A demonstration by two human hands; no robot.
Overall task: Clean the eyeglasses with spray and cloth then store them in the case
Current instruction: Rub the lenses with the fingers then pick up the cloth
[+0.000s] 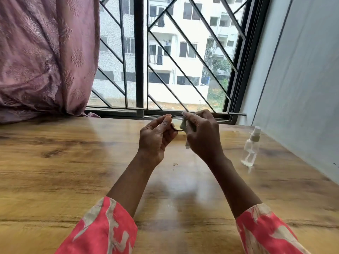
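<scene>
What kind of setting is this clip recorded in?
Likely a room in a home, several floors up: a wooden table stands against a barred window with a pink curtain, and apartment blocks show outside.
</scene>
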